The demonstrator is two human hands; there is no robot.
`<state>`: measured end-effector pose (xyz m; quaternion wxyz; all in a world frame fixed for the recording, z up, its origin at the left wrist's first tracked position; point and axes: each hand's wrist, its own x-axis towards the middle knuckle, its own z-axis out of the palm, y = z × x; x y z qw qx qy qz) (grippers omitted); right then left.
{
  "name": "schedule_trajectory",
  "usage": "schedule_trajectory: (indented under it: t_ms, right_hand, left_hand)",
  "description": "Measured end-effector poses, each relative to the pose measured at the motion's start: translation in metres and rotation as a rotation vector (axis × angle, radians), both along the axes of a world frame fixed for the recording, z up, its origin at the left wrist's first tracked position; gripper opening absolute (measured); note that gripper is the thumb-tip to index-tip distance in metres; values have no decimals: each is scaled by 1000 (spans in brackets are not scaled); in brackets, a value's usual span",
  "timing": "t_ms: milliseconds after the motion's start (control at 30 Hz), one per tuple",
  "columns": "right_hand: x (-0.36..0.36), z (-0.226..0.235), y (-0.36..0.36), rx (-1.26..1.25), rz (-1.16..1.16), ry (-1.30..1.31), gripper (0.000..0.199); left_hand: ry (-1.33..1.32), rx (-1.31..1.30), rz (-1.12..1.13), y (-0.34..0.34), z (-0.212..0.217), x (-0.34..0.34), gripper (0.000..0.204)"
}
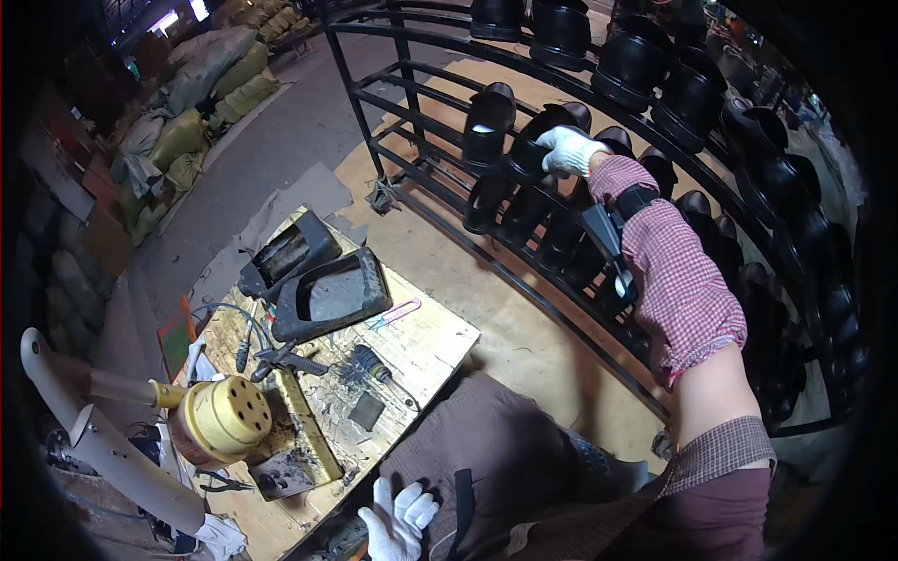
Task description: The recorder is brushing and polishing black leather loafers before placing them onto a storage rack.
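Observation:
My right hand (pixel 568 151), in a white knit glove, reaches out to the rack and holds a black shoe (pixel 527 157) near its opening. Its thumb and fingertips are partly hidden by the shoe. Just left of it stands another black shoe (pixel 485 131) on the same tier. Low in the view, my left hand (pixel 398 520), also in a white glove, is palm up with the fingers spread and nothing in it. The wooden worktable (pixel 435 329) lies beside that hand.
Black shoes fill the tiers of the metal rack (pixel 440 82). On the worktable are two black tray-like pieces (pixel 335 292), a brush (pixel 372 363), pliers (pixel 224 482) and a yellow lamp-like head (pixel 227 416) on a pale arm. Stuffed sacks (pixel 178 140) are piled at far left.

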<state>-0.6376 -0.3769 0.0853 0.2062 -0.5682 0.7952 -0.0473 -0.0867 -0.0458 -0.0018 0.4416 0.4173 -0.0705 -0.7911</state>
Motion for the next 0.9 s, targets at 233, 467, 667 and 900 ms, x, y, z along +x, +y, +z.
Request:
schedule_trajectory:
  t_ms: [233, 467, 667, 900]
  right_hand:
    - [5, 2, 21, -302, 126, -37, 64]
    - [-24, -13, 3, -57, 98, 109, 42]
    - [-30, -24, -2, -184, 162, -69, 38]
    - [-15, -8, -3, -113, 127, 131, 38]
  left_hand:
    - [-36, -15, -50, -12, -6, -4, 79]
    - [-11, 29, -45, -18, -4, -12, 78]
    - [-29, 11, -77, -19, -7, -15, 79]
    - [-15, -10, -57, -17, -6, -11, 82]
